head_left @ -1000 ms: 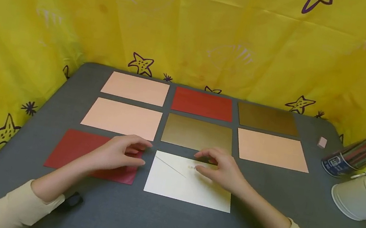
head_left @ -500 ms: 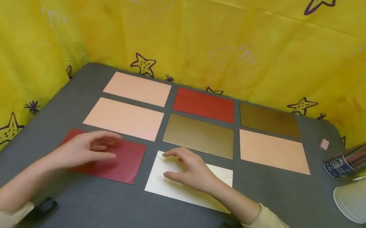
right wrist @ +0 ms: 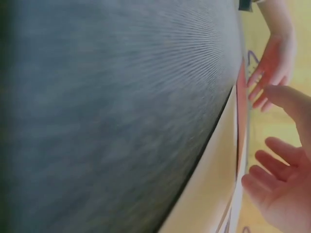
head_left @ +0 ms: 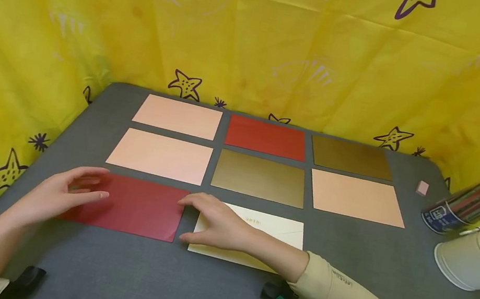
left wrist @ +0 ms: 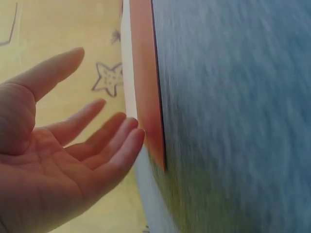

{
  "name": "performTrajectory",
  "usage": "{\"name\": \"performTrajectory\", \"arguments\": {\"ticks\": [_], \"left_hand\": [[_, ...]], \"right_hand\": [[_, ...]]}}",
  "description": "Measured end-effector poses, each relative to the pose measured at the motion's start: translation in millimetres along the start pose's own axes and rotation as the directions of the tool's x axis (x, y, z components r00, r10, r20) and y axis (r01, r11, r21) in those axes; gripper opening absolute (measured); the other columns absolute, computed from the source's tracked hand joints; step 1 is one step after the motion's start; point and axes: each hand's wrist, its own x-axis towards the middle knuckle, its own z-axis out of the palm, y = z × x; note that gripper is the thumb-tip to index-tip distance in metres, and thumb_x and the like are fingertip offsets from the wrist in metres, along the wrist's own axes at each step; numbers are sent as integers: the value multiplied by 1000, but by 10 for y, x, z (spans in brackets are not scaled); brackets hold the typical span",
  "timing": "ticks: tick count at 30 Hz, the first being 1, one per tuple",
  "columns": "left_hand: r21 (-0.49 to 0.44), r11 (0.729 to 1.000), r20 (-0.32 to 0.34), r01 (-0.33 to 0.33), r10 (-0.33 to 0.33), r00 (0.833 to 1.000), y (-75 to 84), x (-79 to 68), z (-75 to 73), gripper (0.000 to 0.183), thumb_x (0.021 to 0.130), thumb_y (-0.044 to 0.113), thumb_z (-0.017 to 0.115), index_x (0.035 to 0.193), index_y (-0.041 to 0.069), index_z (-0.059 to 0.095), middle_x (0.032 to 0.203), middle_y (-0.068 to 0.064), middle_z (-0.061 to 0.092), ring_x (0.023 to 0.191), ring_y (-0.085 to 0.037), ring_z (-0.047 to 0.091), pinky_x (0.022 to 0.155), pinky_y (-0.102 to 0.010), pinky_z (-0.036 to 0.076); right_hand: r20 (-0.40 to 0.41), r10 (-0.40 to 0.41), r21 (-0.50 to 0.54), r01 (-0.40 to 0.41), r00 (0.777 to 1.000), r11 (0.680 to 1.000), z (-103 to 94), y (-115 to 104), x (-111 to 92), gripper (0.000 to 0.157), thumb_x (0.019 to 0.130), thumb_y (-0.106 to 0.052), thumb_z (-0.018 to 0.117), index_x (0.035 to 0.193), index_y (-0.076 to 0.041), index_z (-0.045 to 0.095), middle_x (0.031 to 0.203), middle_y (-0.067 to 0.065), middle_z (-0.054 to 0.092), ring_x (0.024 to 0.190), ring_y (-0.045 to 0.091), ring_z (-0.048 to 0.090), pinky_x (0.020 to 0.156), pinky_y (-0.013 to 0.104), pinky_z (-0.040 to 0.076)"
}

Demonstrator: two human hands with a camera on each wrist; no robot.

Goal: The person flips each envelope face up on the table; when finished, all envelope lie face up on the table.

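Note:
My left hand (head_left: pixel 63 194) is over the left end of a dark red, envelope-sized paper rectangle (head_left: pixel 140 207), its fingers relaxed and thumb apart. Nothing is in its grasp; the left wrist view shows the palm and the fingertips close by the red paper's edge. Over a white envelope (head_left: pixel 245 260) with a diagonal flap line is my right hand (head_left: pixel 223 223), loosely spread and holding nothing. It partly covers the envelope, and its fingertips reach left to the gap beside the red paper. In the right wrist view the cream edge of the white envelope (right wrist: pixel 209 179) runs beside the fingers.
Behind lie two rows of flat rectangles: peach (head_left: pixel 160 154), bright red (head_left: pixel 266 137) and gold (head_left: pixel 259 176) among them. At the right are a small eraser (head_left: pixel 422 188), a tub of pencils (head_left: pixel 474 204) and a white bucket (head_left: pixel 465 258). Yellow patterned cloth (head_left: pixel 258 41) surrounds the grey table.
Both hands have moved left: the left from the red paper's right end to its left end, the right across the white envelope toward its left edge. The papers stay where they were.

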Motion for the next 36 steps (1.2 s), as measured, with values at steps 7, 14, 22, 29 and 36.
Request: {"name": "performTrajectory", "arguments": {"ticks": [7,14,22,29,36], "left_hand": [[15,996,-24,93,-93,995,-188,-88,-111,80,93,48,61,150,2,30,147,-30,34,128,-48,35,90,-60,40],[87,989,-4,117,-117,993,-266,-145,-161,79,96,46,58,148,-5,27,141,-32,41,122,-44,44,78,-37,49],[114,986,3,122,-123,992,-258,-150,-140,77,97,46,57,145,-9,31,135,-31,47,114,-40,52,73,-29,50],[105,984,13,145,-147,989,-239,-123,-148,78,98,49,53,146,-9,30,137,-32,46,118,-43,48,80,-38,49],[65,984,25,164,-166,986,-262,-98,-159,78,99,49,51,146,-10,30,142,-34,39,121,-45,45,85,-43,48]], "right_hand": [[78,-34,-98,42,996,994,74,-97,180,65,86,-33,75,140,-7,48,143,1,47,133,12,39,110,23,29],[139,-19,-162,42,990,986,144,-124,257,69,87,-37,72,143,-9,44,150,2,39,140,12,30,112,22,25],[187,34,-222,8,982,975,161,-141,273,76,88,-41,71,148,-10,38,156,4,31,144,13,23,114,25,24],[214,61,-245,-7,975,969,160,-132,277,78,89,-43,69,151,-10,34,158,6,27,145,14,22,114,26,24],[224,67,-250,-9,972,968,156,-139,281,78,90,-43,68,151,-9,33,159,7,26,146,14,21,114,26,24]]}}
